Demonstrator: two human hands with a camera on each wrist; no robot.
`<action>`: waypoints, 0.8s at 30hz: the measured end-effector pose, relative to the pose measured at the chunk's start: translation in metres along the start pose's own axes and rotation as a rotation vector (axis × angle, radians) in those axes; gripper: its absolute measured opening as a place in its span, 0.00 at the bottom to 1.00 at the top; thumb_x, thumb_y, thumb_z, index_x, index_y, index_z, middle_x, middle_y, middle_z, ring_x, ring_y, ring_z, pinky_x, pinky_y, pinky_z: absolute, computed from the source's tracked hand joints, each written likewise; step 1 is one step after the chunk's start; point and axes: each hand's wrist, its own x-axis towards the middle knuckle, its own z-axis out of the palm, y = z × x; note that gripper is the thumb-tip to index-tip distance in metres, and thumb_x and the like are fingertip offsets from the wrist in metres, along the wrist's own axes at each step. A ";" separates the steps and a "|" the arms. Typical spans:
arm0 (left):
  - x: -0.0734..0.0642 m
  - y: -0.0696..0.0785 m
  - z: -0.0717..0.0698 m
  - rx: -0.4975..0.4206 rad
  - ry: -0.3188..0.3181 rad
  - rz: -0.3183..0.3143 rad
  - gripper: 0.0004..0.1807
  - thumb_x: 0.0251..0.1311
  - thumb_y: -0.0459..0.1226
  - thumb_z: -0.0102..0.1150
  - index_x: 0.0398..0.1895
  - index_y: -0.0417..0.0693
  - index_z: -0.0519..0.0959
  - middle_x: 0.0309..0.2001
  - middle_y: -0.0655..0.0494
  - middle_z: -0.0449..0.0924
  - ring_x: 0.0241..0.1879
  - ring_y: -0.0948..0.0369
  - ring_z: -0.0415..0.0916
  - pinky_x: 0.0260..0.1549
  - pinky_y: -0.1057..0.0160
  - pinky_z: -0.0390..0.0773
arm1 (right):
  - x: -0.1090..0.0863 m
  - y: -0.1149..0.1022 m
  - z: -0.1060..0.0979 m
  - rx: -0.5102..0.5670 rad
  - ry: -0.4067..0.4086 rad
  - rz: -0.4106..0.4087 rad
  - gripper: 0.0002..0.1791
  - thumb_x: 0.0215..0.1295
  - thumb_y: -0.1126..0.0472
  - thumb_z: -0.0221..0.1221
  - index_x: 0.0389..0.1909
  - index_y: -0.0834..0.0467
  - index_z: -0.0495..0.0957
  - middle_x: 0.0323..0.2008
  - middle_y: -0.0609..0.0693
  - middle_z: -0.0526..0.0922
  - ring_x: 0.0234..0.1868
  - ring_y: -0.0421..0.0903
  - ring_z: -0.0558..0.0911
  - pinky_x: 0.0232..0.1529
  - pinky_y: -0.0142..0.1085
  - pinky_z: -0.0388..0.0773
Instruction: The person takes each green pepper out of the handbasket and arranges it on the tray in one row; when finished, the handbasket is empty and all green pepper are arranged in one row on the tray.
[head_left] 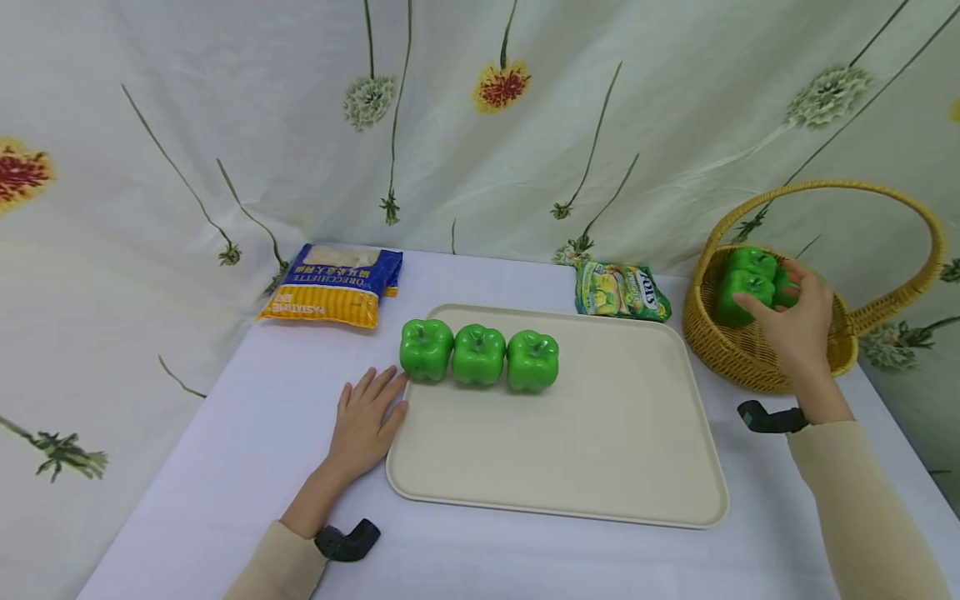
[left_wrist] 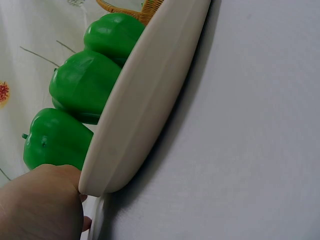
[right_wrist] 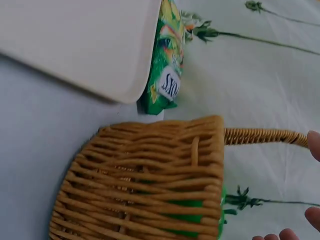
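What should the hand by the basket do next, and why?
I think the right hand should probably dip and close round a green pepper in the basket, because its thumb and fingers are apart over the peppers there. Three other peppers already sit in a row on the tray, with bare space to their right for another.

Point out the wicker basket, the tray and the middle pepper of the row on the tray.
Wicker basket [right_wrist: 135, 182]: right wrist view, on its woven outer wall.
Tray [head_left: 585, 437]: head view, on its bare flat base.
Middle pepper [head_left: 478, 356]: head view, on its glossy green body.
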 end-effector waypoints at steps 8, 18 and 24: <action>0.000 -0.001 0.001 0.002 0.013 0.007 0.25 0.69 0.39 0.50 0.68 0.42 0.70 0.70 0.39 0.64 0.72 0.36 0.51 0.66 0.28 0.41 | 0.025 0.017 0.001 0.060 -0.011 0.135 0.49 0.62 0.37 0.57 0.78 0.44 0.42 0.77 0.58 0.41 0.73 0.58 0.53 0.65 0.52 0.62; 0.000 -0.001 0.002 0.009 0.006 0.004 0.25 0.69 0.39 0.50 0.68 0.42 0.69 0.71 0.39 0.64 0.73 0.36 0.50 0.67 0.28 0.41 | 0.037 0.035 0.012 0.067 -0.031 0.161 0.52 0.62 0.38 0.58 0.78 0.52 0.40 0.76 0.61 0.41 0.73 0.61 0.53 0.69 0.53 0.60; 0.000 0.000 0.001 0.006 0.008 0.001 0.25 0.69 0.39 0.50 0.68 0.42 0.69 0.70 0.38 0.64 0.73 0.36 0.50 0.67 0.28 0.41 | 0.039 0.039 0.016 0.074 -0.044 0.193 0.53 0.63 0.39 0.58 0.78 0.53 0.39 0.76 0.61 0.40 0.74 0.61 0.53 0.71 0.55 0.59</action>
